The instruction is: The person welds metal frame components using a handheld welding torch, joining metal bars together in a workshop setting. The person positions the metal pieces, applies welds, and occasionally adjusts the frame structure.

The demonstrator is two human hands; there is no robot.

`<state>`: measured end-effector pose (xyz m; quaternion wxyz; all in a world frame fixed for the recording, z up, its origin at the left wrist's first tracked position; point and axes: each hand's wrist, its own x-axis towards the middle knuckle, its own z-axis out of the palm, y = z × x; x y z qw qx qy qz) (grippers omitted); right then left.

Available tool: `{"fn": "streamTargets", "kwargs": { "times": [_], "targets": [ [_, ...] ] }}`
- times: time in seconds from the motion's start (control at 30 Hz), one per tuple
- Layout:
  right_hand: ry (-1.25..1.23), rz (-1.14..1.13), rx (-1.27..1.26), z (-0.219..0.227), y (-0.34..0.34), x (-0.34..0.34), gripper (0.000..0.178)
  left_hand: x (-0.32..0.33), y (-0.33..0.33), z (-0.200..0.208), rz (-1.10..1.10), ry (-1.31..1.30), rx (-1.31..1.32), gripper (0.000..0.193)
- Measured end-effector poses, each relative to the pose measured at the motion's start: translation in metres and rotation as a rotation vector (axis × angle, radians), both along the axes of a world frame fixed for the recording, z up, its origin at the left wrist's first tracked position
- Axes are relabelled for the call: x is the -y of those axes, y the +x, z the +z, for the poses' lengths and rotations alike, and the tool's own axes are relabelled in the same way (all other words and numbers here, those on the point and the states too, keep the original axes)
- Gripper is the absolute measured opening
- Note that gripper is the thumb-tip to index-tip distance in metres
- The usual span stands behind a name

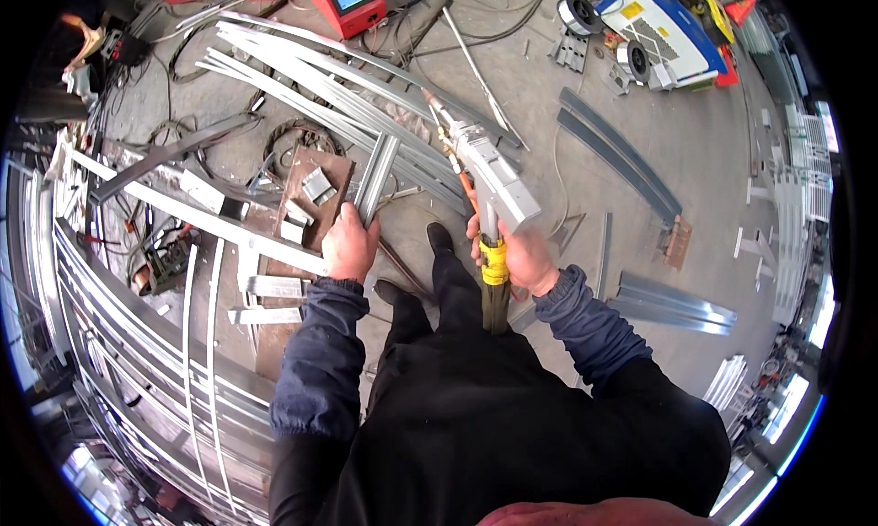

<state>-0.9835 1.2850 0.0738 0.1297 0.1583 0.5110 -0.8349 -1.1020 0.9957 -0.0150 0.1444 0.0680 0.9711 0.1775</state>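
Observation:
My left hand (349, 246) is closed around the lower end of a short metal channel piece (374, 180), which points away from me. My right hand (523, 259) grips a handheld laser welding gun (498, 180) by its handle. The gun has a silver-grey body, an orange tube and a narrow nozzle that points to the far left. Yellow tape (494, 263) wraps its cable bundle just below the grip. Close to my left hand lies a brown plate (342, 171) with small metal blocks (317, 186) on it.
Long metal profiles (320, 78) lie ahead, and more fill a rack (137, 361) at the left. A red machine (346, 3) with a screen stands far ahead. Wire spools (578, 14) sit by a blue-and-white machine (663, 32). Dark strips (617, 151) lie right. Cables cross the floor.

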Motion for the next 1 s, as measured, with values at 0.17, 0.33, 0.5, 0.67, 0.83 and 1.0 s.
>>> {"fn": "streamTargets", "kwargs": {
  "times": [0.17,0.33,0.5,0.67,0.83,1.0],
  "targets": [
    [-0.101,-0.14,-0.074,-0.024,0.006,0.015,0.058,-0.005,-0.002,0.0,-0.004,-0.02,0.008,0.046],
    [-0.122,-0.184,-0.145,-0.033,-0.005,0.009,0.07,-0.005,0.001,0.002,0.01,-0.047,0.023,0.049],
    [-0.138,-0.213,-0.069,-0.022,-0.024,-0.013,0.061,-0.007,0.003,0.003,0.047,-0.122,0.055,0.048],
    [-0.164,-0.241,-0.038,-0.016,-0.043,-0.034,0.08,-0.009,0.002,0.003,0.063,-0.098,0.069,0.048],
    [-0.237,-0.355,-0.085,-0.015,-0.057,-0.028,0.085,-0.007,0.004,0.002,0.049,-0.115,0.053,0.048],
    [-0.282,-0.457,-0.106,-0.007,-0.058,-0.002,0.086,-0.011,0.001,0.006,0.037,-0.123,0.023,0.047]
  ]
}}
